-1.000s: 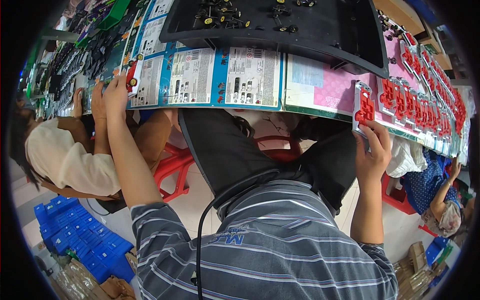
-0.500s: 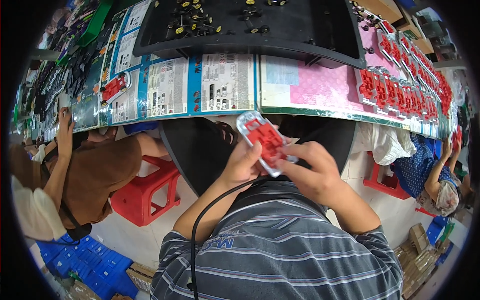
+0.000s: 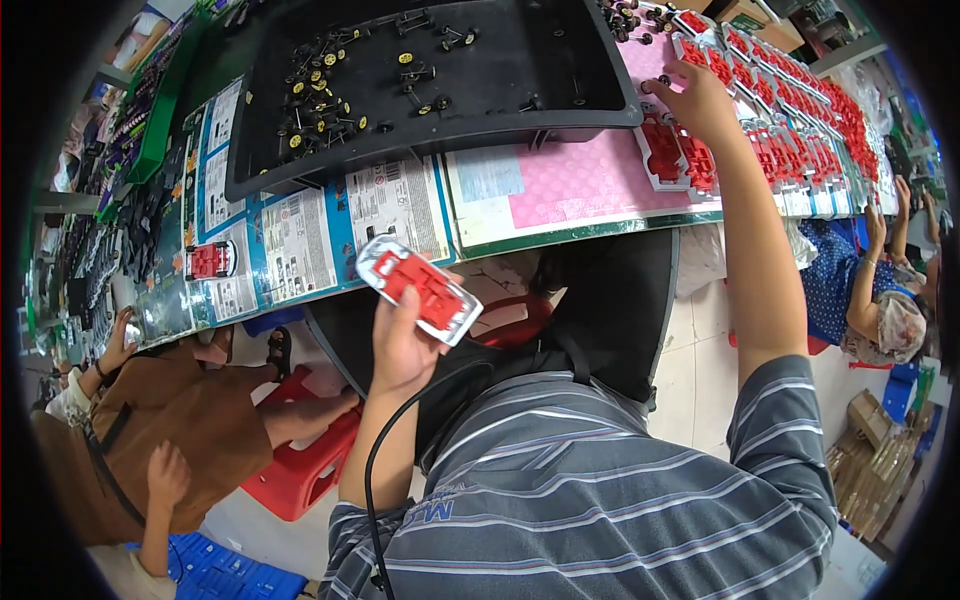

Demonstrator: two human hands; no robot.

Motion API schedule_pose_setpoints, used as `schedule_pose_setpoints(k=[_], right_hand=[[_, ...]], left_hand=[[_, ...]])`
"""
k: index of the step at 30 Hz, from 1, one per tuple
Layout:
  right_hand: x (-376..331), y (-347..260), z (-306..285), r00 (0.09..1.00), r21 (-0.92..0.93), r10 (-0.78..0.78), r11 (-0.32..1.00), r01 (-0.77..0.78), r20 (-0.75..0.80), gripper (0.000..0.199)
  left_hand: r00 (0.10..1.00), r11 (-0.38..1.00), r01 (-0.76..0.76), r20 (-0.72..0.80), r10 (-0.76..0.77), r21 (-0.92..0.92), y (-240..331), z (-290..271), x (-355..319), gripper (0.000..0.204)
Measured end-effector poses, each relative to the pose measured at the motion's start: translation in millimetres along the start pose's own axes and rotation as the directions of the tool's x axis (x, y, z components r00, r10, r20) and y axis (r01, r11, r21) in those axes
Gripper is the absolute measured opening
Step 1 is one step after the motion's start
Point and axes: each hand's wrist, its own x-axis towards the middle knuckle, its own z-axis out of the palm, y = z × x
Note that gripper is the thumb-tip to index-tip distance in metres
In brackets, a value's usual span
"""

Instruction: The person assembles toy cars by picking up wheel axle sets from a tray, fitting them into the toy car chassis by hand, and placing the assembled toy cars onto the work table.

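Note:
My left hand (image 3: 402,345) holds a clear blister pack with a red toy car in it (image 3: 420,287) above my lap, in front of the table edge. My right hand (image 3: 697,98) reaches out to the right over the table, fingers spread on the back end of a row of similar red blister packs (image 3: 680,155) lying on a pink mat (image 3: 575,180). A large black tray (image 3: 520,70) with several small wheel-and-axle parts (image 3: 320,95) stands on the table behind.
Printed blue cards (image 3: 290,235) cover the table's left part, with one more red pack (image 3: 208,260) on them. A long row of red packs (image 3: 800,100) runs to the far right. A person in brown (image 3: 170,430) sits at my left on a red stool (image 3: 300,470); another person (image 3: 870,300) sits at right.
Both hands were on the red pack in front of my chest. Now the right hand has let go and reached out to the row of packs on the table; the left keeps holding the pack.

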Motion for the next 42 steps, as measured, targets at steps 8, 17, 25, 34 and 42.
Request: schedule_pose_setpoints(k=[8, 17, 25, 34, 42], right_hand=[[-33.3, -45.5, -17.8, 0.965, 0.274, -0.003, 0.959, 0.078, -0.263, 0.051], [-199.8, -182.4, -16.0, 0.985, 0.902, -0.115, 0.427, -0.066, 0.127, 0.046], [-190.4, -212.9, -30.0, 0.946, 0.821, -0.299, 0.566, 0.068, 0.127, 0.049], [-190.6, -224.8, -19.4, 0.942, 0.741, -0.285, 0.669, 0.062, 0.178, 0.053], [-182.7, -221.1, -26.2, 0.931, 0.728, -0.319, 0.679, 0.093, 0.178, 0.052]], left_hand=[[0.996, 0.997, 0.081, 0.033, -0.081, 0.006, -5.6, 16.2, -6.0, 0.065], [0.985, 0.989, 0.072, 0.144, -0.091, 0.133, -17.1, 16.9, 1.6, 0.075], [0.981, 0.951, -0.007, 0.188, -0.054, 0.310, -25.5, 27.1, -3.4, 0.055], [0.944, 0.892, -0.131, 0.328, -0.020, 0.432, -37.0, 38.9, -0.4, 0.052], [0.959, 0.918, 0.022, 0.250, -0.131, 0.397, -40.1, 30.7, -10.2, 0.049]])
